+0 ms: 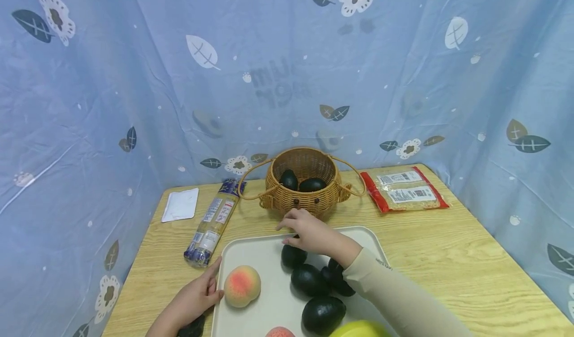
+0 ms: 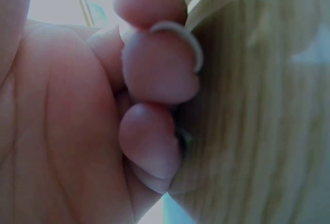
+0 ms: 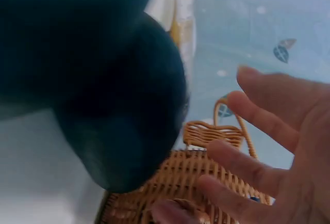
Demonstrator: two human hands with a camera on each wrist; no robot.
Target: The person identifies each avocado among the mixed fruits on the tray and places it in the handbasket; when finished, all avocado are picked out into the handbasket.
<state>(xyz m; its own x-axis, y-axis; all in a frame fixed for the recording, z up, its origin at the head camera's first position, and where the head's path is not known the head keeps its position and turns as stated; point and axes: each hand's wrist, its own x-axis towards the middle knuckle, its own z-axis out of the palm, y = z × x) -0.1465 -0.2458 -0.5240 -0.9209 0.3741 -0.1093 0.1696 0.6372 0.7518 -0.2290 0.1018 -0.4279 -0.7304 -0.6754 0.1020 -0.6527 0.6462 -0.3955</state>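
A cream tray (image 1: 264, 250) carries several dark avocados (image 1: 324, 315) and a peach (image 1: 242, 286). Over the tray's far part, my right hand (image 1: 314, 233) hovers above an avocado (image 1: 293, 257), fingers spread and holding nothing. The right wrist view has the fingers loosely bent beside a large dark avocado (image 3: 124, 110). My left hand (image 1: 195, 297) holds the tray's left rim, thumb over the edge and other fingers curled at its outer side. Behind the tray stands a wicker basket (image 1: 309, 205), with two avocados (image 1: 312, 184) inside.
Left of the basket lies a long clear packet with blue ends (image 1: 211, 225), near a white sachet (image 1: 180, 205). A red-edged bag (image 1: 405, 190) lies on the right. A second peach (image 1: 280, 332) and a yellow thing (image 1: 360, 329) show at the bottom edge. Blue curtain surrounds the table.
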